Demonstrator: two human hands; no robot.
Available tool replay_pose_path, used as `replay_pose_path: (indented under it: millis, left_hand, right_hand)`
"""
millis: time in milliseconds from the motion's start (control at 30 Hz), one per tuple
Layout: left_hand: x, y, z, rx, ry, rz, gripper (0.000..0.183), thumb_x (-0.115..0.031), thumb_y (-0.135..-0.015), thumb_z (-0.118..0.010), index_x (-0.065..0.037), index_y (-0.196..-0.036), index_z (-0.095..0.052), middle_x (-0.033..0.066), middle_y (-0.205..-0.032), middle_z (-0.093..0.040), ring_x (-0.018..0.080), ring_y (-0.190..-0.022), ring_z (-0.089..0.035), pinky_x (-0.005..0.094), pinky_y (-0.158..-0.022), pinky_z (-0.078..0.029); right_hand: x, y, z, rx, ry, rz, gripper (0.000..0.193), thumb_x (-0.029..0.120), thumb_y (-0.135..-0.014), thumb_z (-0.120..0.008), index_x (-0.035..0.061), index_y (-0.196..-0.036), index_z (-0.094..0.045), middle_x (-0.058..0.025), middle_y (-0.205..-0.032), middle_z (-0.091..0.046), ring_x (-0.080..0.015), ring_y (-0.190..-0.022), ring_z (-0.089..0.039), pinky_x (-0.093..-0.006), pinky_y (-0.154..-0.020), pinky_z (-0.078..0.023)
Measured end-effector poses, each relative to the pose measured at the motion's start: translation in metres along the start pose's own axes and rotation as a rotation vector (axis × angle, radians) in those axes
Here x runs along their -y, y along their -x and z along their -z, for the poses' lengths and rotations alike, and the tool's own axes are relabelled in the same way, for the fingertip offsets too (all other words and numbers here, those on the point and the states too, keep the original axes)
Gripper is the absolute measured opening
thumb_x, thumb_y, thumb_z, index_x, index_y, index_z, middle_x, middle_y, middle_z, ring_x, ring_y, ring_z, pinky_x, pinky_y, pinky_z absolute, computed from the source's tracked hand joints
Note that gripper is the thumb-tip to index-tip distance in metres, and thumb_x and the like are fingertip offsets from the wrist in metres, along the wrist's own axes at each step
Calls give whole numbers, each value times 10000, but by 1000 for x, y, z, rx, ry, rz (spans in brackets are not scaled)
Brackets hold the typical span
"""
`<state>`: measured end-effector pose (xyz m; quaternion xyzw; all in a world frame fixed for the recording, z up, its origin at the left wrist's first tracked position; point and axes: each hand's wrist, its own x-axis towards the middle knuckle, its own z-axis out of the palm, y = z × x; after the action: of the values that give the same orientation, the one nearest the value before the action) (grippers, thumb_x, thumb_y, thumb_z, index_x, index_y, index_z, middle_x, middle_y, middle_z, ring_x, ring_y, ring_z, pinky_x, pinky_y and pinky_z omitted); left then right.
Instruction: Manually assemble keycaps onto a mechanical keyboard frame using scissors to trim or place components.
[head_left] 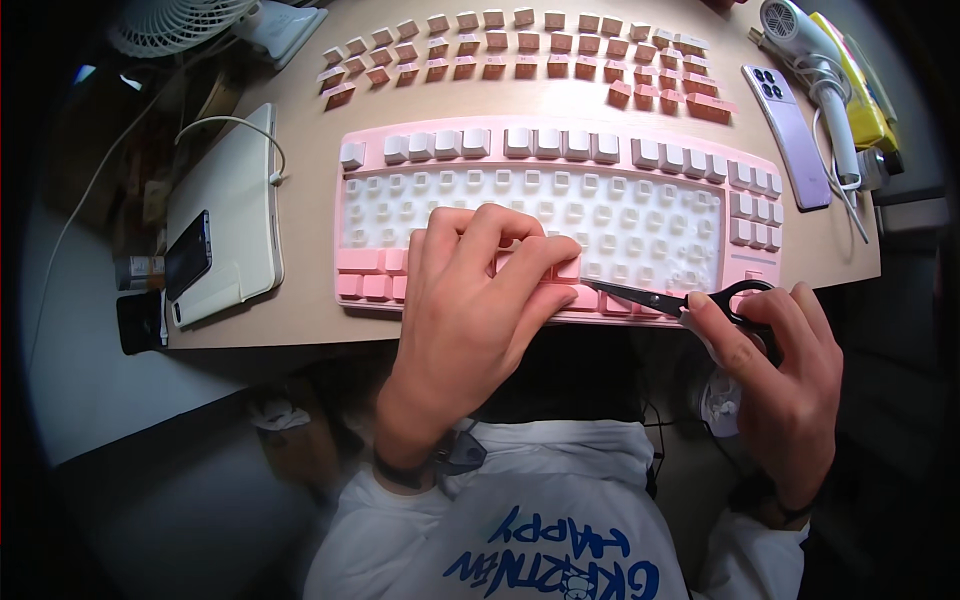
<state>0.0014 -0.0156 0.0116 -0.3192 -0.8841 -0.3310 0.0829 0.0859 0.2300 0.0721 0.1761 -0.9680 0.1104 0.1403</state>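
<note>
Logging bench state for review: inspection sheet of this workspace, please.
Surface: light desk, near edge visible.
Job's things: pink keyboard, middle rows uncapped where visible; loose keycaps in rows behind; black scissors.
Clutter: purple phone, hair dryer, white fan, dark phone on white case.
Hands: left hand at pink front keycaps; right hand holds scissors.
Cables: white cable at white case; dryer cord.
Surroundings: dim, details unclear.

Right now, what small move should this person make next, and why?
Probably ease the pointed tip of the black-handled scissors slowly against the small pink keycap. The right hand holds the scissors with their tip close to that cap, and the left hand has its thumb and index finger right there, so a quick push might slip onto skin.
</note>
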Motion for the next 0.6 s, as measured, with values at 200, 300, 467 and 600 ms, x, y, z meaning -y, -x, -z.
replay_pose_path:
  millis: [200, 300, 467, 600]
  left_hand:
    - [-2, 1, 0, -1, 9, 17, 379, -104, -761, -863, -110, -1126, -760, 46, -1058, -645, 276, -1003, -549, 401, -903, -443]
    - [-2, 1, 1, 1, 6, 23, 382, -107, -763, -863, -113, -1130, -757, 44, -1060, -647, 275, -1005, -549, 401, -914, -436]
    - [-2, 1, 0, -13, 7, 19, 371, -111, -767, -861, -114, -1122, -753, 42, -1062, -648, 274, -1002, -550, 399, -912, -433]
    - [-1, 1, -1, -10, 10, 28, 350, -109, -768, -859, -108, -1099, -747, 39, -1058, -648, 275, -1001, -552, 399, -910, -431]
  right_hand:
    - [-7, 12, -13, 3, -161, -73, 487, -83, -710, -717, 73, -1164, -797, -97, -883, -587, -248, -753, -585, -345, -605, -472]
    - [-12, 22, -25, -16, -269, -126, 516, -81, -700, -710, 57, -1190, -791, -105, -890, -594, -255, -768, -588, -344, -618, -463]
    - [-13, 28, -34, -53, -338, -143, 561, -114, -676, -657, 44, -1198, -790, -108, -895, -606, -252, -778, -589, -336, -623, -458]
    - [-4, 36, -37, -72, -368, -190, 573, -129, -663, -638, 31, -1190, -794, -102, -878, -604, -242, -774, -581, -337, -615, -430]
